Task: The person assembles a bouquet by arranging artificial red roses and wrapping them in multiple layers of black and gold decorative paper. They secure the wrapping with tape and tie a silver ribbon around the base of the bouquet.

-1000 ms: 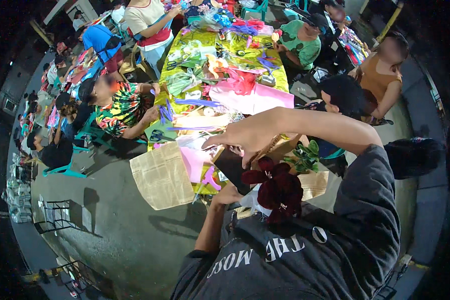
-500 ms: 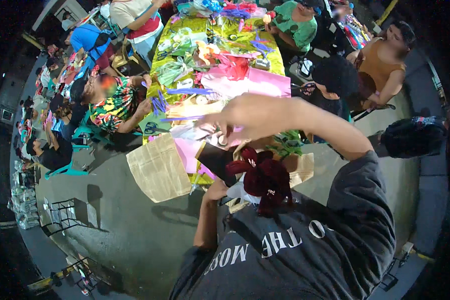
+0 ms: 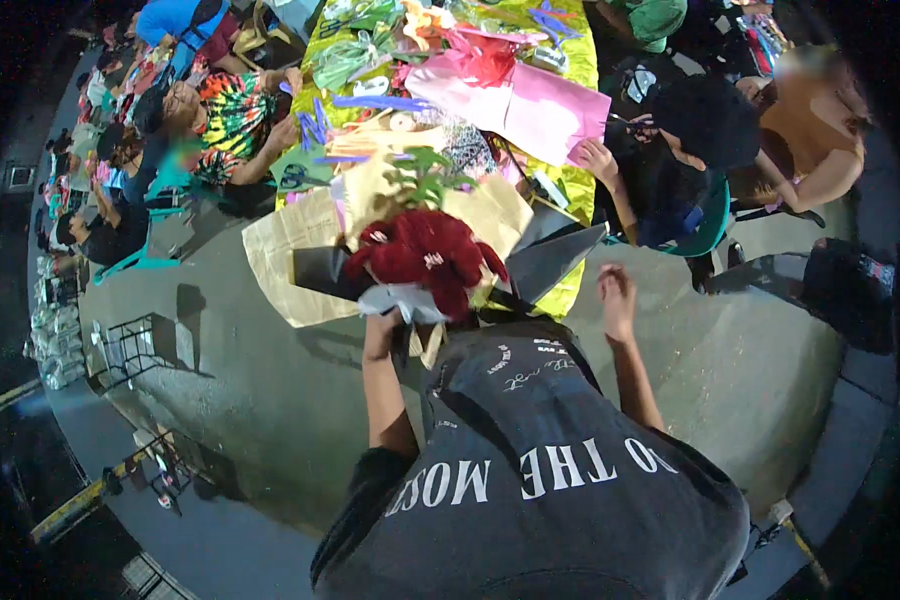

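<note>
My left hand (image 3: 382,335) grips from below a bouquet of dark red flowers (image 3: 425,255) with a white tissue collar (image 3: 405,300). Black wrapping paper (image 3: 555,262) and tan paper (image 3: 290,262) fan out around the flowers, and green leaves (image 3: 425,180) stick up behind them. The bouquet sits in front of my chest, at the near end of a long table. My right hand (image 3: 618,292) hangs free to the right of the bouquet, apart from it, fingers loose and holding nothing.
The table with a yellow-green cloth (image 3: 573,185) carries a pink paper sheet (image 3: 540,105), ribbons and more wrapping. Seated people flank it: one in a tie-dye shirt (image 3: 235,110) on the left, one in dark clothes (image 3: 690,130) on the right. A metal rack (image 3: 130,350) stands on the concrete floor.
My right arm, which reached across over the bouquet, has dropped away to the right side. The bouquet has risen and now faces the camera, still in my left hand.
</note>
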Demonstrator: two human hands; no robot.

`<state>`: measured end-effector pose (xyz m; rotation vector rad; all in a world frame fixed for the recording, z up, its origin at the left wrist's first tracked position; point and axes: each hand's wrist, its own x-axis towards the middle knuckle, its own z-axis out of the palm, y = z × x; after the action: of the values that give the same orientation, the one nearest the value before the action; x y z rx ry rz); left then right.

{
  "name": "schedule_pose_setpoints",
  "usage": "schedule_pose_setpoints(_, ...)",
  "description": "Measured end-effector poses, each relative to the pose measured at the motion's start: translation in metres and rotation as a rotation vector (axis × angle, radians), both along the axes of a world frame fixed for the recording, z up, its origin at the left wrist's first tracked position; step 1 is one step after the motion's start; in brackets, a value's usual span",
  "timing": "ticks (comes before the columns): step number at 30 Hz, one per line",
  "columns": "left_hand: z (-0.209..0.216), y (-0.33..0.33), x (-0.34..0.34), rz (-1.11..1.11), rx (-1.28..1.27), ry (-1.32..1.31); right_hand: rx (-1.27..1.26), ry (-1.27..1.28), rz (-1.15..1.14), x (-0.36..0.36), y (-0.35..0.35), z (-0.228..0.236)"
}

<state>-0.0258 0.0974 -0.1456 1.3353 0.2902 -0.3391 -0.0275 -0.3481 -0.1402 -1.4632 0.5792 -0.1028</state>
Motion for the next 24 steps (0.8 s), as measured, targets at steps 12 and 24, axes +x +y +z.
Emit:
schedule_pose_setpoints(12,-0.01,0.022,0.051,0.194,0.076,0.103,0.063,0.142,0.171,-0.06,0.052,-0.075)
schedule_pose_setpoints(24,-0.006,0.06,0.073,-0.064,-0.082,0.156,-0.014,0.177,0.351,-0.081,0.175,-0.081)
